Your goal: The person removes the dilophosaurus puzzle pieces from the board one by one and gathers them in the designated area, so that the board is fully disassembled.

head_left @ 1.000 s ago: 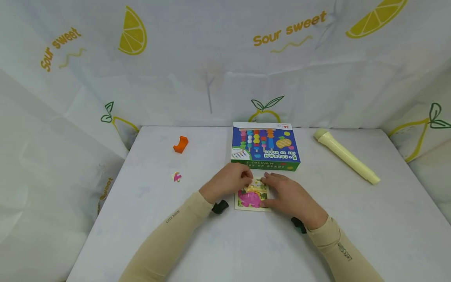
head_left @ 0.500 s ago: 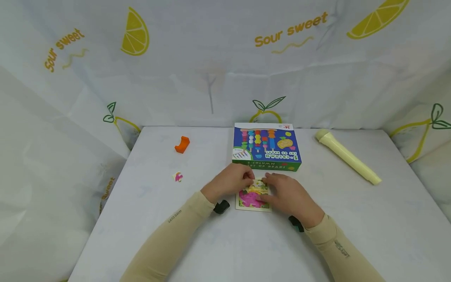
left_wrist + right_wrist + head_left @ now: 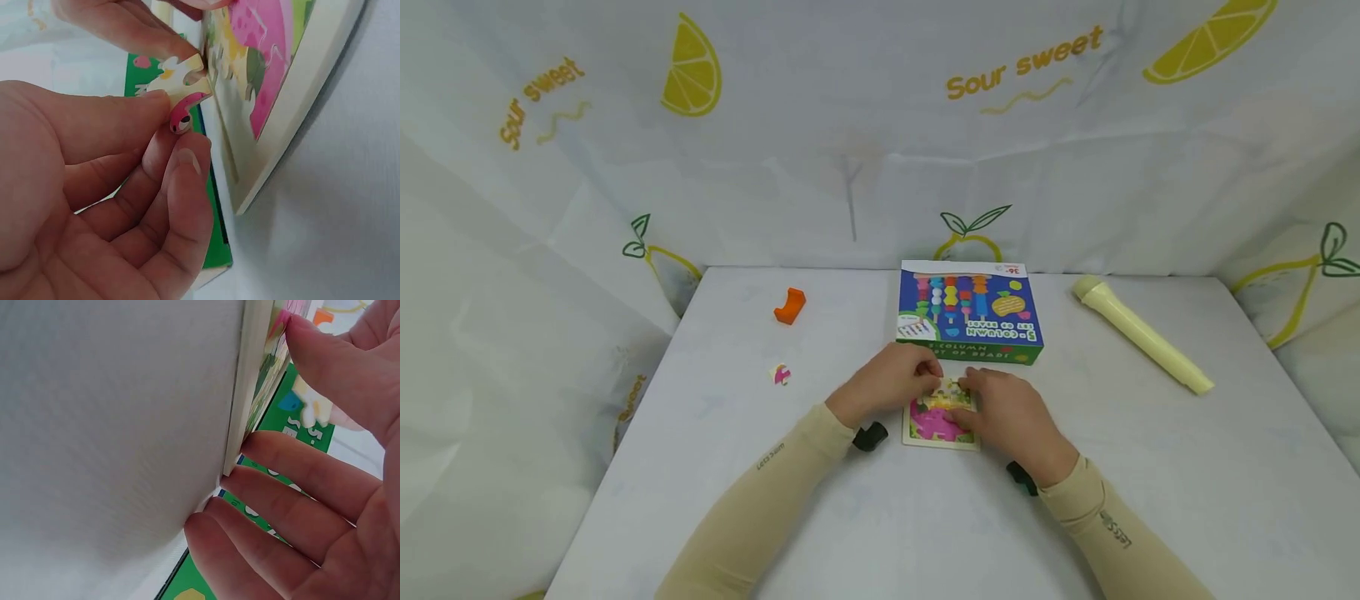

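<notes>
A notched orange block [image 3: 790, 306] lies near the far left corner of the white table [image 3: 1240, 475]. By the middle of the far edge lies a blue and green bead-set box [image 3: 967, 310]. Near the far right corner, a pale yellow microphone-shaped thing [image 3: 1142, 334] slants toward the right edge. Lemon-print cloth [image 3: 880, 192] hangs beyond
</notes>
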`<state>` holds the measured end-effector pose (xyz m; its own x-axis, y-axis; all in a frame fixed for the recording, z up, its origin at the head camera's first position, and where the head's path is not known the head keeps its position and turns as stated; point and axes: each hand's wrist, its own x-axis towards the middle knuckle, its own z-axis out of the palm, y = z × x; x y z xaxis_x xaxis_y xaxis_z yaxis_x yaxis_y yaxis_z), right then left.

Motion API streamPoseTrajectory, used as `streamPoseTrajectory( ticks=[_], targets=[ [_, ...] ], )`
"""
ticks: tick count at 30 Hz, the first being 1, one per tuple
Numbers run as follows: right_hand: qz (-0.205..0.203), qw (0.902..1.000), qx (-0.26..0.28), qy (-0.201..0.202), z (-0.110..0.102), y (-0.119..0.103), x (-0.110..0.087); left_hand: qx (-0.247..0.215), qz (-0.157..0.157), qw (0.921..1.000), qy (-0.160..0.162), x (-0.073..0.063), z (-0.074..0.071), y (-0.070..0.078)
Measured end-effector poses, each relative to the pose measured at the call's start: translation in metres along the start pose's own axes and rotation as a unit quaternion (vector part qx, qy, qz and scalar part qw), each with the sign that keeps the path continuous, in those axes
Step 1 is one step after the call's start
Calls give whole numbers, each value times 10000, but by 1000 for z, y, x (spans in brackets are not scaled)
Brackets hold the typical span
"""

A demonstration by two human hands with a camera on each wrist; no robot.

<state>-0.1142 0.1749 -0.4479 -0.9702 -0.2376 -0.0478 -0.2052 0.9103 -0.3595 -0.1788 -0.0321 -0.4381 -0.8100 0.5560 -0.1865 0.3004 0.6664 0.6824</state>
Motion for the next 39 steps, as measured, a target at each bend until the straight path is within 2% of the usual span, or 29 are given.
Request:
streamPoseTrajectory(
  ticks=[3,6,11,15,18,19,25,39],
  targets=[
    [-33,10000,3,-44,0,-2,1,-87,3,9999,90,-5,-7,-6],
    [-43,9999,-31,-96,-1,-2,1,-192,-34,9997,151,-16,-19,-16],
    [14,9999,-73,-133,-4,3,0,-385,-255,9983,349,-45,-55,-44],
    [-62,9997,75,-225,-5,7,-2,-459,-841,9928,719,-68,-87,-78],
    [-135,9990,192,-390,-6,9,-3,-596,-1206,9879,768,-79,-104,-99],
    [-146,9986,233,-441,-7,9,-4,-615,-1238,9878,722,-81,-108,-104],
    [-217,9973,423,-568,-11,12,-5,-503,-1294,9881,662,-85,-115,-119],
    [-205,9956,549,-732,-13,17,-4,-151,-1568,9849,725,-82,-111,-126]
  ],
)
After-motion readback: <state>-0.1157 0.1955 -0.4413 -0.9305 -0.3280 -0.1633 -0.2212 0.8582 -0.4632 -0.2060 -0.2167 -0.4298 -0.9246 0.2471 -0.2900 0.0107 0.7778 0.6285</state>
